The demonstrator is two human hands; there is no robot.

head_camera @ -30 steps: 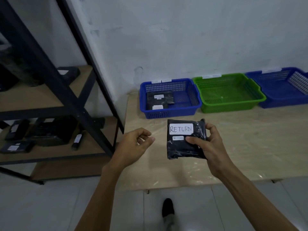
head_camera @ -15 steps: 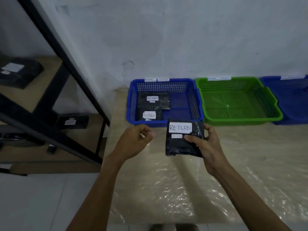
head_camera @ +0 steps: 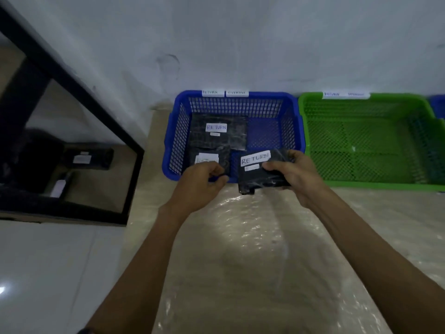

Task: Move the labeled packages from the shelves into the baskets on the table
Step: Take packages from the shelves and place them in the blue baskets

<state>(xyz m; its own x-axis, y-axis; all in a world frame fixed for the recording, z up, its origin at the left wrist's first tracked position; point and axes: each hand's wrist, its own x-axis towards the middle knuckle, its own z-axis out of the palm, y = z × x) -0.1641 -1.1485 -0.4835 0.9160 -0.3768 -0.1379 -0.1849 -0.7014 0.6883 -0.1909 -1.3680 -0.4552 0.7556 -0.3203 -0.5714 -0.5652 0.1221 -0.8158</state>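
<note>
Head view

Held package [head_camera: 262, 174]: flat, black, plastic-wrapped; hanging over the front rim of the blue basket [head_camera: 172, 141], far part above the basket's inside, near corner out over the table [head_camera: 240, 249].

Right hand [head_camera: 296, 174]: clamped on the package's right edge, thumb on top, fingers curled underneath.

Left hand [head_camera: 199, 182]: fingers curled toward the thumb, nothing seen inside them; just left of the package at the basket's front rim, contact with either not clear.

Deciding relation: bare basket floor straight ahead of and below the package, in the right half; package's longer side running left to right, roughly along the front wall. Right hand nearer, already carrying; probably only a short reach forward, lowering and letting go needed.

Writing on held package: white label, handwritten "RETURN"; smaller label beneath, unreadable.

Basket tags: two white tags on the blue basket's back rim, left "RETURN", right apparently "OVERDUE", blurred.

Packages inside: two black ones in the left half; rear package [head_camera: 218, 138] marked "RETURN"; front package [head_camera: 209, 159] with its label partly behind the left hand, unreadable.

Green basket [head_camera: 310, 131]: just beside the blue one on the right; rim tag blurred.

Shelf packages [head_camera: 86, 159]: black, white-labelled, well apart to the left; writing too small.
</note>
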